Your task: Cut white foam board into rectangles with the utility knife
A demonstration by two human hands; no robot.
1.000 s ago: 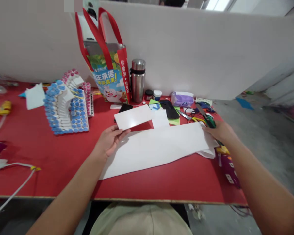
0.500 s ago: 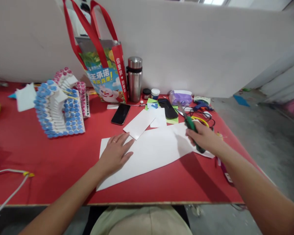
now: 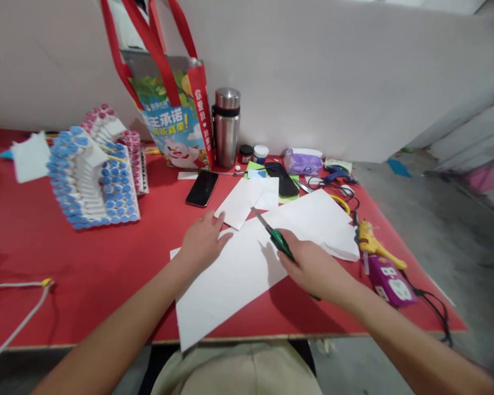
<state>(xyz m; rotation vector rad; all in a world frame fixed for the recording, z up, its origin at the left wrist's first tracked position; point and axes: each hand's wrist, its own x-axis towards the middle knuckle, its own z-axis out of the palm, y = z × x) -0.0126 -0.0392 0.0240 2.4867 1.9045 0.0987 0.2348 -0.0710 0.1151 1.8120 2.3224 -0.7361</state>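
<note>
A long white sheet (image 3: 226, 280) lies aslant on the red table, its near left corner hanging past the front edge. My left hand (image 3: 203, 238) rests on its upper left part with the fingers apart, the fingertips by a smaller white card (image 3: 236, 204). In my right hand (image 3: 304, 263) is a green-handled utility knife (image 3: 280, 242), held above the middle of the sheet with its long blade pointing up and left toward the card. The sheet's right end is bent and creased. Beneath the card is another white piece (image 3: 270, 193).
Behind stand a shopping bag (image 3: 177, 118), a steel flask (image 3: 226, 129), small jars (image 3: 260, 153) and a purple tissue pack (image 3: 303, 162). A phone (image 3: 202, 188) lies centre-left, a blue-and-white model (image 3: 94, 181) farther left. A yellow glue gun (image 3: 376, 244) and purple box (image 3: 391, 281) sit at right.
My right hand has brought the knife left and down to the sheet's middle. The white sheet has turned, its near left corner now over the table edge. My left hand has shifted slightly up and right.
</note>
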